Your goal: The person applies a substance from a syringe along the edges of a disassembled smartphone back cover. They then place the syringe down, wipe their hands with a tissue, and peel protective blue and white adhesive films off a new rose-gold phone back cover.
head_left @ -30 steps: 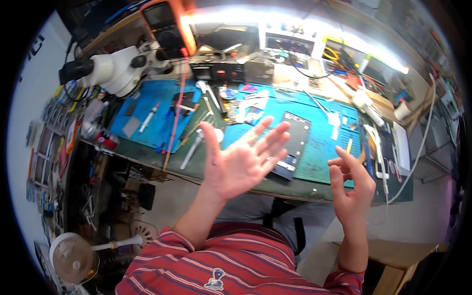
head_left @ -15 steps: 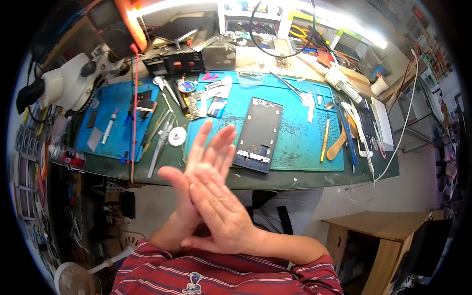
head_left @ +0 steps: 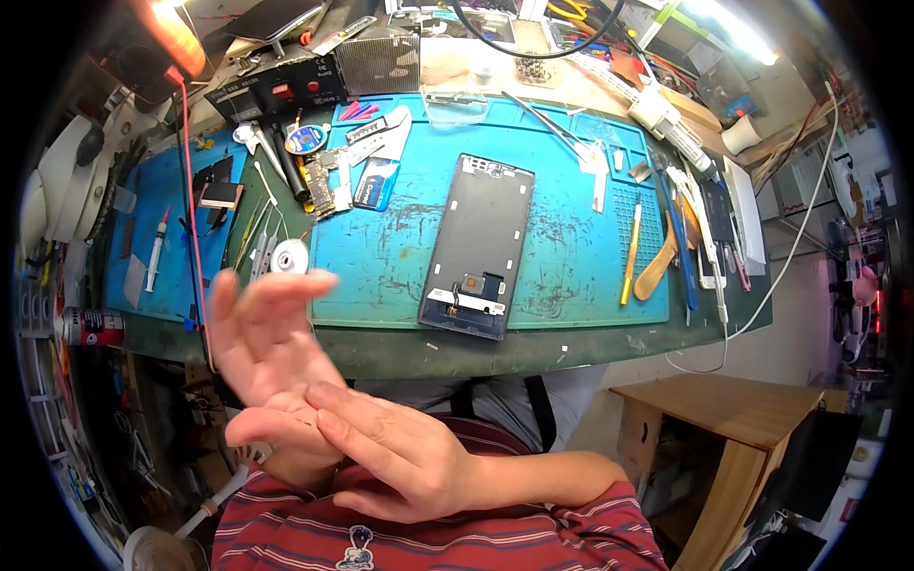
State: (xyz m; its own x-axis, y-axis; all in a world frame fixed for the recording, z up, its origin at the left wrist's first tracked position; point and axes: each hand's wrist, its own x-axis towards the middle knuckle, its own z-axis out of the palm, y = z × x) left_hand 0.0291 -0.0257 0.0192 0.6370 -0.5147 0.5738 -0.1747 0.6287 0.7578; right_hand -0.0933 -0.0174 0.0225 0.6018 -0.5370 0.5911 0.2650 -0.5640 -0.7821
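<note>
My left hand (head_left: 273, 357) is raised palm up before the bench's near edge, its fingers apart and loosely bent. Small dark specks show on its palm. My right hand (head_left: 405, 451) lies against that palm with outstretched fingertips, the thumb held apart; I see no tool in either hand. Beyond them, a dark phone housing (head_left: 481, 219) rests on the blue work mat (head_left: 381, 276), a white strip across its near end. A white solder spool (head_left: 289, 256) sits just past my left fingertips.
Circuit boards (head_left: 327, 181) and a blue-and-white packet (head_left: 377, 184) lie at the mat's left. A syringe (head_left: 156, 255) is farther left, on another mat. Tweezers (head_left: 545, 122), a yellow pen-like tool (head_left: 630, 257) and a wooden-handled tool (head_left: 653, 271) lie right. A wooden cabinet (head_left: 724, 409) stands beside me.
Both hands have come down and left, away from the phone housing. The left fingers are more bent, and the right fingertips still touch the left palm. The view has shifted.
</note>
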